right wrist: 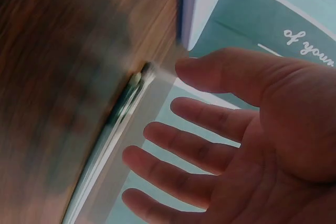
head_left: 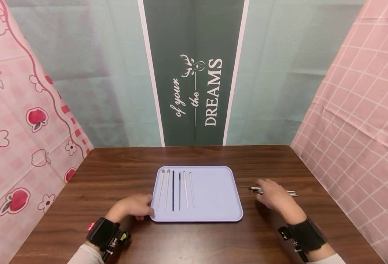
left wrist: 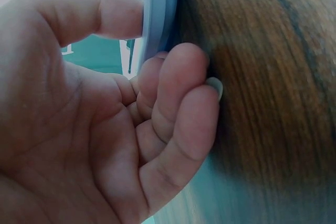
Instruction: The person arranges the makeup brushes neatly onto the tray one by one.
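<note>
A pale lilac tray (head_left: 215, 194) lies on the table, with several slim brushes (head_left: 173, 190) side by side on its left half, heads toward the far edge. My left hand (head_left: 134, 206) grips the tray's near left corner. In the left wrist view, the thumb lies against the tray rim (left wrist: 159, 19) and the other fingers curl beside and below it. Right of the tray, my right hand (head_left: 273, 195) hovers over a small bunch of brushes (head_left: 256, 189). The right wrist view shows its fingers spread and apart from the bunched brushes (right wrist: 123, 111).
The brown wooden table (head_left: 121, 172) carries the tray and the bunch. Behind it hangs a green curtain (head_left: 194, 135) with white lettering. Pink patterned cloths hang on the left (head_left: 19, 146) and right (head_left: 362, 110).
</note>
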Tool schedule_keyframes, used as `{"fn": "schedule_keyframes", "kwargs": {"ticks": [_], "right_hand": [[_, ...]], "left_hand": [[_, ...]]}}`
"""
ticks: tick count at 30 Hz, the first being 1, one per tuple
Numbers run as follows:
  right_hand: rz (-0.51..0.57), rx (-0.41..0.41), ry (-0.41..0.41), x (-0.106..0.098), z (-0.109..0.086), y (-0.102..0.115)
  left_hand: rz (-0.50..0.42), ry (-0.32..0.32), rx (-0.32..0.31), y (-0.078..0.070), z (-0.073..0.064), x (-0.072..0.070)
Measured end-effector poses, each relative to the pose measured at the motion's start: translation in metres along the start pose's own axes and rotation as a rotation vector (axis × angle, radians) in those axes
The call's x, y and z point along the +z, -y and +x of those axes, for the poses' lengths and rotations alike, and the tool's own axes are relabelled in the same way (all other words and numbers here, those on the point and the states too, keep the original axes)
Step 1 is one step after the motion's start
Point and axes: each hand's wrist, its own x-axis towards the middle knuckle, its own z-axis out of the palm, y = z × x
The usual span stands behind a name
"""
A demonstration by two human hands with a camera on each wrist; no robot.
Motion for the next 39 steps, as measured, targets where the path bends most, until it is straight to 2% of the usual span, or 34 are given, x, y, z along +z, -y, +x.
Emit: {"fn": "schedule_keyframes", "kwargs": {"ticks": [9, 25, 39], "right_hand": [[-0.018, -0.007, -0.041, 0.003, -0.006, -0.018], [-0.029, 0.023, 0.013, 0.002, -0.013, -0.036], [-0.052, -0.003, -0.014, 0.005, -0.009, -0.044]], "left_hand": [[0.005, 0.006, 0.001, -0.001, 0.000, -0.001], [0.003, 0.009, 0.007, 0.001, 0.000, 0.000], [0.003, 0.001, 0.006, -0.001, 0.000, 0.000]]}}
